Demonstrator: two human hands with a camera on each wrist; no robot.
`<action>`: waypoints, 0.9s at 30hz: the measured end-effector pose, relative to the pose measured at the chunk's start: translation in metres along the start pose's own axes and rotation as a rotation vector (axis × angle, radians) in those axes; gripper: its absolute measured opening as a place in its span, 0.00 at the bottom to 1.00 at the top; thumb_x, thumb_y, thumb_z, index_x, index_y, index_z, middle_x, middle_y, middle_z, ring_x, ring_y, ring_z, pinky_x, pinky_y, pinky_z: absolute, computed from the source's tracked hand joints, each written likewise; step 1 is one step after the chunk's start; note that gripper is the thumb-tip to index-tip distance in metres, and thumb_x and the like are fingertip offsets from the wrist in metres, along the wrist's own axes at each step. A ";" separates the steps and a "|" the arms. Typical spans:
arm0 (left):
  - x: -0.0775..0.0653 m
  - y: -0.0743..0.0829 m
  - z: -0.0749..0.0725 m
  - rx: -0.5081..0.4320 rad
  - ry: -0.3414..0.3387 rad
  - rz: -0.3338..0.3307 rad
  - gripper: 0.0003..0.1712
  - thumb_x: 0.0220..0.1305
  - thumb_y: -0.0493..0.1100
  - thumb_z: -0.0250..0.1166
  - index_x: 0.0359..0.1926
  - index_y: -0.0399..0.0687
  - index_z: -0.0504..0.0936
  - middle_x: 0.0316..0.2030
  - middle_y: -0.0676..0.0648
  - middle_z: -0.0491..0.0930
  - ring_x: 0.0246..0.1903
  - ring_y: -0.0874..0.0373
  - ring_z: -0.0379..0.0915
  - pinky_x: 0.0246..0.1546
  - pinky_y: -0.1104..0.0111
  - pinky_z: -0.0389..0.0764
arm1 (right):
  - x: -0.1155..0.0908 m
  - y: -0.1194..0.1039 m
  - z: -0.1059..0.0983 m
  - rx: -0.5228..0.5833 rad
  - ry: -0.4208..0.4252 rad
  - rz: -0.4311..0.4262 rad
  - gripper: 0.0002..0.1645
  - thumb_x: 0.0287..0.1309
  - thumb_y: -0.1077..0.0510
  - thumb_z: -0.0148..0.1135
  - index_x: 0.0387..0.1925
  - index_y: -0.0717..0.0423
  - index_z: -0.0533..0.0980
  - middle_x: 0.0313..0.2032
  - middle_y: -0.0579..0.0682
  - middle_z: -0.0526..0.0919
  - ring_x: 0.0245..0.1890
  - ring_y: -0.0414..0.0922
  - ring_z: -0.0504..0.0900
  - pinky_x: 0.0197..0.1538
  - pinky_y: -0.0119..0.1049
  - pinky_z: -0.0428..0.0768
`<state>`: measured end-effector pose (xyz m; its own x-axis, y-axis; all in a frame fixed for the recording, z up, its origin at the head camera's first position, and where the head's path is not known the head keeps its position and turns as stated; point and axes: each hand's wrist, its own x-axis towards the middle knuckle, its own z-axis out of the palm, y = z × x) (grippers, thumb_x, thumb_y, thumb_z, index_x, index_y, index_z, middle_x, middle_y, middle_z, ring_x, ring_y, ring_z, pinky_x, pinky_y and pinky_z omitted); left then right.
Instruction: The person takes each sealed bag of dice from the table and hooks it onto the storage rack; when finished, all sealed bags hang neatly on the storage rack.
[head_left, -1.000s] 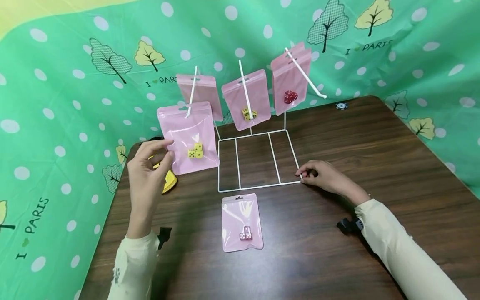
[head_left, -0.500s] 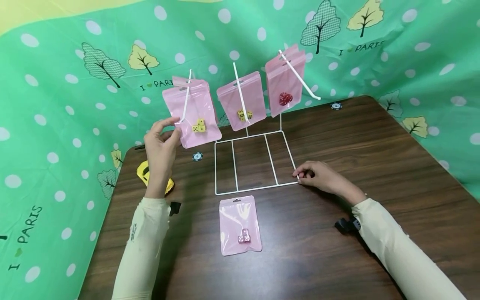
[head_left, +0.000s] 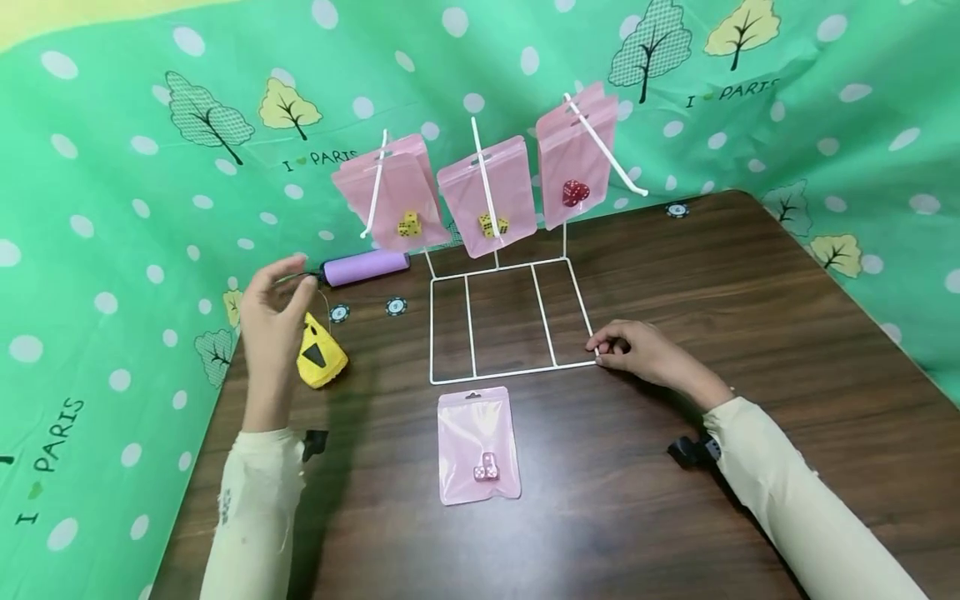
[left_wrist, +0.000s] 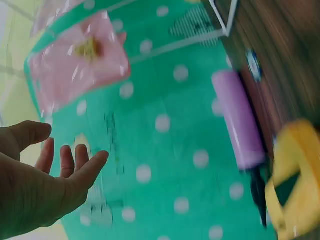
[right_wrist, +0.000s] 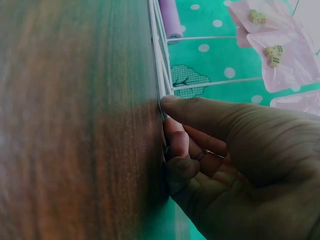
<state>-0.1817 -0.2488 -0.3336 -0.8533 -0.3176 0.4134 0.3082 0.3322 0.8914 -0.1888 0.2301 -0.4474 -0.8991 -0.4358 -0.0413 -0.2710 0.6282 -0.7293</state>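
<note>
My left hand [head_left: 277,312], fingers apart and empty, is raised to the left of a white wire rack [head_left: 513,372]. On the rack's left prong hangs a pink zip bag [head_left: 386,187] with yellow dice, a second bag behind it. The middle prong carries another pink bag [head_left: 517,179] with yellow dice, and the right prong bears bags [head_left: 558,167], the front one with red dice. At the front right corner of the rack's base, my right hand [head_left: 652,358] pinches the wire between thumb and fingers. A pink bag [head_left: 461,437] with clear pinkish dice lies flat before the rack.
Behind the left hand lies a purple cylinder [head_left: 367,267] with a black tip. A yellow pouch [head_left: 322,358] with black marks sits beside that hand. Poker chips [head_left: 396,307] dot the brown table [head_left: 600,500]. A green patterned cloth [head_left: 112,250] hangs behind and at the left.
My left hand brought the bag with yellow dice up onto the left prong, let go of it and drew back to the left. The right hand has stayed on the rack's corner.
</note>
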 end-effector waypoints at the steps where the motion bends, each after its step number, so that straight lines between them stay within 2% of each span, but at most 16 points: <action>1: -0.003 0.000 -0.008 0.023 0.009 -0.001 0.16 0.75 0.36 0.69 0.60 0.41 0.87 0.53 0.53 0.83 0.54 0.56 0.81 0.53 0.70 0.80 | 0.000 0.001 0.000 -0.003 0.003 -0.004 0.10 0.70 0.66 0.70 0.50 0.63 0.86 0.39 0.49 0.83 0.36 0.43 0.75 0.39 0.32 0.74; 4: -0.016 0.003 -0.025 0.084 0.007 0.016 0.17 0.75 0.35 0.68 0.62 0.40 0.86 0.51 0.54 0.83 0.52 0.59 0.81 0.55 0.71 0.80 | -0.002 0.004 0.000 -0.009 0.012 -0.002 0.10 0.70 0.66 0.71 0.50 0.64 0.86 0.39 0.50 0.83 0.37 0.43 0.75 0.39 0.33 0.74; 6: -0.027 0.006 -0.031 0.124 -0.030 0.035 0.17 0.75 0.33 0.68 0.62 0.39 0.86 0.50 0.54 0.82 0.50 0.61 0.81 0.53 0.72 0.80 | -0.004 0.005 0.000 -0.008 0.017 0.007 0.10 0.70 0.66 0.71 0.50 0.64 0.86 0.39 0.50 0.83 0.37 0.43 0.75 0.39 0.33 0.74; 8: -0.040 0.009 -0.031 0.169 -0.093 0.057 0.17 0.74 0.31 0.68 0.61 0.38 0.86 0.50 0.53 0.82 0.47 0.63 0.82 0.45 0.76 0.81 | -0.006 0.007 0.000 -0.008 0.017 0.017 0.10 0.70 0.66 0.70 0.50 0.63 0.86 0.39 0.50 0.83 0.37 0.43 0.75 0.39 0.33 0.74; 10: -0.055 0.013 -0.027 0.208 -0.171 0.075 0.17 0.72 0.29 0.69 0.59 0.38 0.87 0.50 0.51 0.83 0.43 0.65 0.81 0.38 0.79 0.80 | -0.007 0.007 0.002 -0.002 0.014 0.019 0.09 0.70 0.66 0.70 0.50 0.63 0.86 0.39 0.50 0.83 0.37 0.43 0.75 0.39 0.33 0.74; 12: -0.071 0.017 -0.022 0.247 -0.263 0.098 0.17 0.70 0.27 0.71 0.58 0.38 0.87 0.50 0.47 0.83 0.41 0.65 0.80 0.34 0.80 0.79 | -0.007 0.007 0.003 0.001 0.008 0.020 0.09 0.71 0.65 0.70 0.50 0.62 0.86 0.39 0.49 0.83 0.37 0.43 0.76 0.40 0.33 0.75; 14: -0.086 0.020 -0.016 0.292 -0.369 0.115 0.17 0.68 0.28 0.73 0.57 0.39 0.87 0.47 0.44 0.83 0.39 0.63 0.81 0.33 0.78 0.82 | -0.006 0.006 0.005 0.004 0.003 0.015 0.09 0.70 0.66 0.70 0.50 0.63 0.86 0.39 0.50 0.83 0.37 0.44 0.76 0.40 0.34 0.75; 17: -0.107 0.018 -0.009 0.365 -0.549 0.103 0.19 0.69 0.35 0.76 0.59 0.40 0.86 0.46 0.42 0.84 0.40 0.57 0.83 0.40 0.68 0.87 | -0.005 0.005 0.005 0.000 0.006 0.010 0.09 0.70 0.66 0.70 0.50 0.64 0.86 0.39 0.50 0.83 0.37 0.44 0.76 0.39 0.34 0.75; 19: -0.120 0.010 -0.006 0.403 -0.660 0.073 0.22 0.69 0.41 0.77 0.61 0.40 0.84 0.45 0.42 0.85 0.39 0.53 0.84 0.41 0.60 0.88 | -0.003 0.004 0.005 -0.007 0.008 0.000 0.09 0.70 0.66 0.70 0.50 0.64 0.86 0.39 0.50 0.83 0.37 0.44 0.76 0.40 0.34 0.75; 22: -0.141 -0.013 -0.002 0.434 -0.756 0.041 0.25 0.69 0.49 0.77 0.61 0.42 0.84 0.44 0.45 0.87 0.40 0.52 0.83 0.42 0.54 0.86 | -0.001 0.002 0.003 -0.010 0.007 -0.007 0.09 0.70 0.66 0.70 0.50 0.64 0.86 0.39 0.50 0.83 0.37 0.44 0.76 0.39 0.33 0.74; 25: -0.160 -0.055 0.003 0.421 -0.790 0.081 0.23 0.70 0.56 0.76 0.58 0.50 0.86 0.42 0.51 0.87 0.38 0.59 0.81 0.39 0.60 0.83 | 0.000 -0.001 0.001 -0.011 0.005 -0.002 0.09 0.70 0.66 0.70 0.50 0.64 0.85 0.39 0.51 0.83 0.37 0.45 0.75 0.39 0.34 0.74; 27: -0.169 -0.072 0.007 0.394 -0.810 0.114 0.23 0.70 0.59 0.75 0.58 0.53 0.86 0.42 0.53 0.86 0.38 0.63 0.79 0.37 0.65 0.80 | 0.001 -0.002 0.000 -0.016 0.007 0.004 0.09 0.71 0.66 0.70 0.50 0.64 0.86 0.39 0.50 0.83 0.38 0.45 0.75 0.39 0.34 0.74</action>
<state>-0.0622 -0.2127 -0.4687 -0.9069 0.4079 0.1051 0.3695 0.6506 0.6634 -0.1889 0.2287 -0.4462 -0.9027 -0.4285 -0.0396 -0.2726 0.6404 -0.7180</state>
